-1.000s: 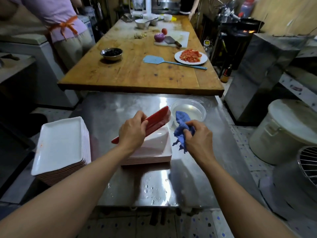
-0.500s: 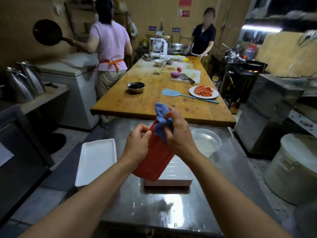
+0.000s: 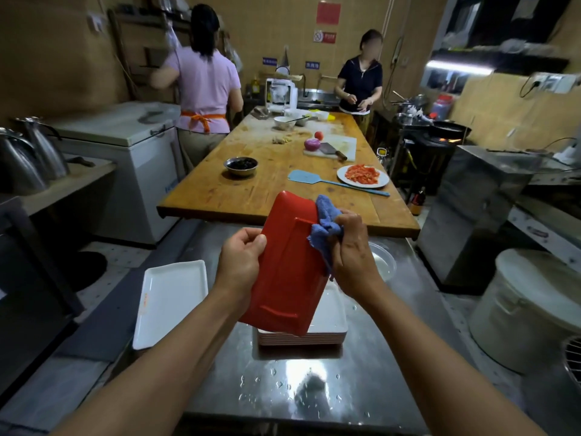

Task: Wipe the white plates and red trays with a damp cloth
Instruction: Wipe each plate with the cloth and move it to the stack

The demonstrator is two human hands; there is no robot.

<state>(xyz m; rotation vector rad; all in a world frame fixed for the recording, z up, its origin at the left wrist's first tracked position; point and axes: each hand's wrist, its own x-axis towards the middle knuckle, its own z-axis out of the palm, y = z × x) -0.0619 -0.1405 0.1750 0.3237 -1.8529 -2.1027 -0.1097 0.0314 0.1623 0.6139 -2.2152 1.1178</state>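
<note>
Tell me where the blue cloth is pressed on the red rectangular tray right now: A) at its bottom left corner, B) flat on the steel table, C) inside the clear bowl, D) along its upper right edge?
D: the right hand holds the bunched blue cloth against the upper right edge of the red rectangular tray, which the left hand holds up, tilted, above the stack of white plates.

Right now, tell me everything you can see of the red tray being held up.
The red tray is rectangular with rounded corners, looks like smooth plastic, and shows its underside with a raised foot rim. It is held up tilted over the stack of white plates on the steel table. The left hand grips its left edge; the right hand presses a bunched blue cloth against its upper right edge.
</note>
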